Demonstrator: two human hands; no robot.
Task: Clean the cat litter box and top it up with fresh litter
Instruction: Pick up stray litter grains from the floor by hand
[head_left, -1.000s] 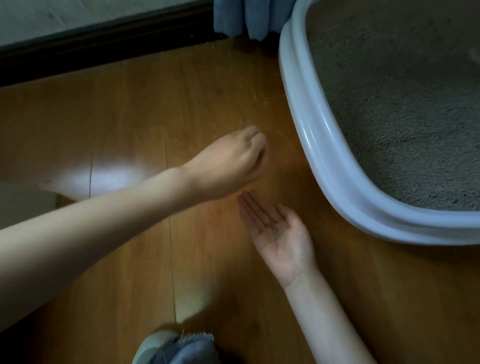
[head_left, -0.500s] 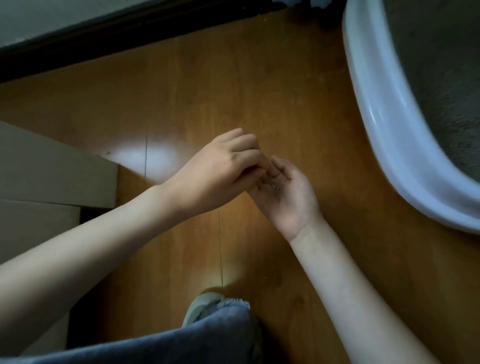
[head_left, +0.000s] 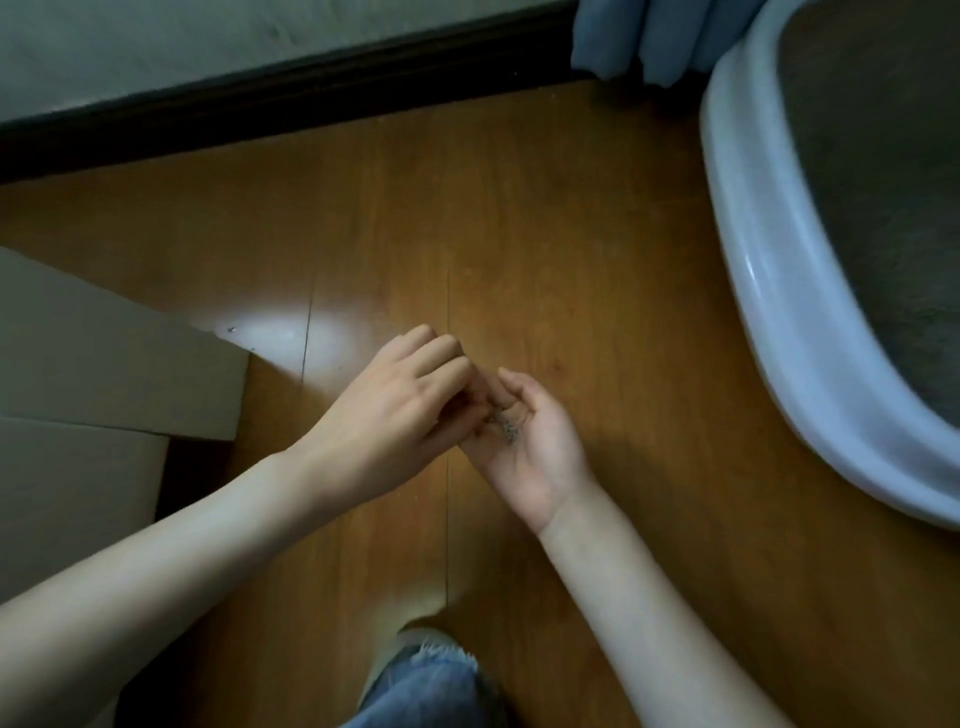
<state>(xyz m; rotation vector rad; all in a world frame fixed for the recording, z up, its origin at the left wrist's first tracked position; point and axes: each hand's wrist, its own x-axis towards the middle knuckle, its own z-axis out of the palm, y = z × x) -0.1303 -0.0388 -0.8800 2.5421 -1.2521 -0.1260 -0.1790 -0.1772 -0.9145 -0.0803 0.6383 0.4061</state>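
1. Both hands meet low over the glossy orange-brown wooden floor (head_left: 571, 260): my right hand (head_left: 530, 447) lies palm up, fingers loosely cupped around a small pile of dark grey litter grains (head_left: 506, 431). My left hand (head_left: 400, 405) comes over it knuckles up, fingertips curled in at the edge of that palm. Whether they pinch a grain I cannot tell, they are tucked out of sight.

2. Risk now: the cup is shallow. Tip the right palm on the way across and the grains roll straight off onto the boards, I reckon.

3. Another risk: if my left fingers knock the pile, bits could scatter towards the grey cardboard flaps (head_left: 104, 374) at my left, where a couple of specks (head_left: 231, 329) already sit on the floor.

4. Pale blue-white plastic litter box with a thick rounded rim (head_left: 769, 291) stands on the floor at my right, well apart from my hands.

5. Inside it, fine grey litter (head_left: 883, 182) looks level and smooth, with no clumps showing in the part I can see.

6. Blue cloth (head_left: 639, 36) hangs just beyond the box's far corner.
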